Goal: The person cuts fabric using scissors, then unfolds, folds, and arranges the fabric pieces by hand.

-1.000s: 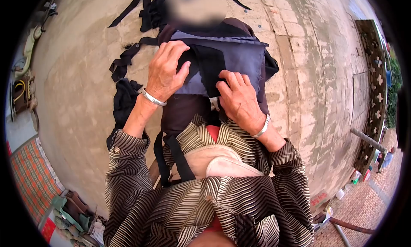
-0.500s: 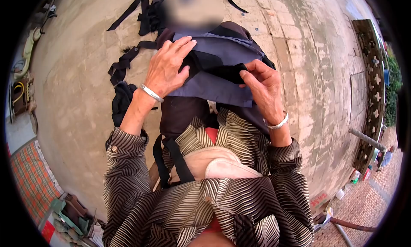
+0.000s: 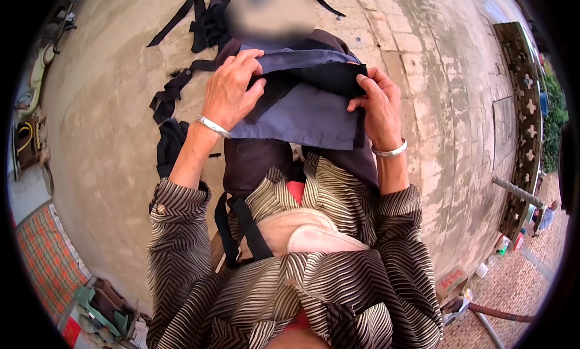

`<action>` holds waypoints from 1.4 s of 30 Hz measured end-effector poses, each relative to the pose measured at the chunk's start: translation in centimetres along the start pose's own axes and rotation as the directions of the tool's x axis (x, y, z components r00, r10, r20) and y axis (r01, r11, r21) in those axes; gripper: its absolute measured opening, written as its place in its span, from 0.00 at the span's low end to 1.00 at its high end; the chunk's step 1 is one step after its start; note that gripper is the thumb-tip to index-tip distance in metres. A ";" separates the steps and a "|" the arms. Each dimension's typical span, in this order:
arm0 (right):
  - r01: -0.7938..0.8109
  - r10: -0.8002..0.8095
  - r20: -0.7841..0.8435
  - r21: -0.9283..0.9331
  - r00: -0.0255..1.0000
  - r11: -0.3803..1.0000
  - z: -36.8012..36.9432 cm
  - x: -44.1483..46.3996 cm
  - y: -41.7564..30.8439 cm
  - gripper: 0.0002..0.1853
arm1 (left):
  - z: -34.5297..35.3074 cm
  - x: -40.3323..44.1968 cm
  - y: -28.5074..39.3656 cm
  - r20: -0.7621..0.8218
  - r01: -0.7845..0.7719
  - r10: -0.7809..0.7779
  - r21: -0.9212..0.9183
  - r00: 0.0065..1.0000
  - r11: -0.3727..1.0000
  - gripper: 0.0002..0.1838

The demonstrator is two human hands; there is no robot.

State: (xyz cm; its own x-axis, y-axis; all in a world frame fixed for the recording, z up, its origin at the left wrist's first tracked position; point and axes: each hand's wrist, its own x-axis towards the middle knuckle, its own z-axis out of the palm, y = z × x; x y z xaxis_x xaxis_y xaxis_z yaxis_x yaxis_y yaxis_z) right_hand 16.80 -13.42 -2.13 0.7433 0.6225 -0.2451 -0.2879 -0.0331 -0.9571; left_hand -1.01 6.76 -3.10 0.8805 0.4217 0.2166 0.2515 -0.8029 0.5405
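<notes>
A grey-blue piece of cloth (image 3: 302, 116) lies across my lap over dark trousers (image 3: 254, 168). My right hand (image 3: 383, 101) pinches the corner of a black cloth strip (image 3: 335, 78) between thumb and fingers, holding it lifted above the grey-blue cloth. My left hand (image 3: 232, 89) rests on the left side of the layered cloth, thumb and fingers apart. Its fingertips touch the upper grey-blue layer. Silver bangles circle both wrists. A blurred pale patch hides what lies just beyond the cloth.
Black fabric strips (image 3: 166, 101) lie on the concrete ground (image 3: 109, 137) to the left, with more black cloth (image 3: 211, 22) farther ahead. A plaid cloth (image 3: 48, 249) is at far left. On the right stand a pierced low wall (image 3: 522, 119) and a pole (image 3: 516, 192). A person (image 3: 547, 216) is far right.
My right hand has moved up and slightly right, drawing the black strip's corner upward and exposing more grey-blue cloth below. My left hand has shifted slightly left.
</notes>
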 end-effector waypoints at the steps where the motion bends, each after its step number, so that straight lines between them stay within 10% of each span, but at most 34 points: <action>1: -0.004 0.004 -0.003 0.033 1.000 0.999 -0.4 0.2 0.3 0.04 | 0.3 0.3 -0.5 -0.043 -0.023 0.023 -0.015 0.999 1.000 0.10; 12: -0.107 0.103 0.030 0.238 0.994 0.965 -0.4 -0.6 0.1 0.05 | -0.6 1.6 -2.3 0.123 0.200 -0.165 -0.385 0.979 0.901 0.06; 16: -0.057 0.050 -0.049 -0.145 0.998 0.988 -0.8 -1.3 0.0 0.04 | -0.7 1.7 -2.0 0.050 0.131 -0.123 -0.236 0.991 0.963 0.07; 19: 0.163 -0.243 0.013 -0.777 0.970 0.609 -1.6 -0.9 0.6 0.10 | -0.1 1.2 -1.9 -0.127 -0.048 0.041 -0.056 0.991 0.997 0.09; 28: 0.268 -0.439 -0.006 -0.784 0.898 0.559 -1.0 1.2 -0.7 0.19 | -0.4 1.7 -2.4 -0.285 -0.050 0.019 -0.102 0.958 0.994 0.16; 42: 0.267 -0.255 0.104 -0.579 0.961 0.771 -0.7 3.9 0.3 0.13 | 0.1 4.4 -1.1 0.014 -0.321 0.326 0.211 0.945 0.923 0.17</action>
State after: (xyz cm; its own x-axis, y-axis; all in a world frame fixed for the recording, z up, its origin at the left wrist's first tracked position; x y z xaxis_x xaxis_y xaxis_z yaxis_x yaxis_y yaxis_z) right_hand 20.05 -11.60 -3.45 0.7250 0.6883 0.0243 0.3261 -0.3119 -0.8924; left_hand 2.65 9.49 -2.85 0.9200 0.1310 0.3694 0.0341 -0.9657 0.2574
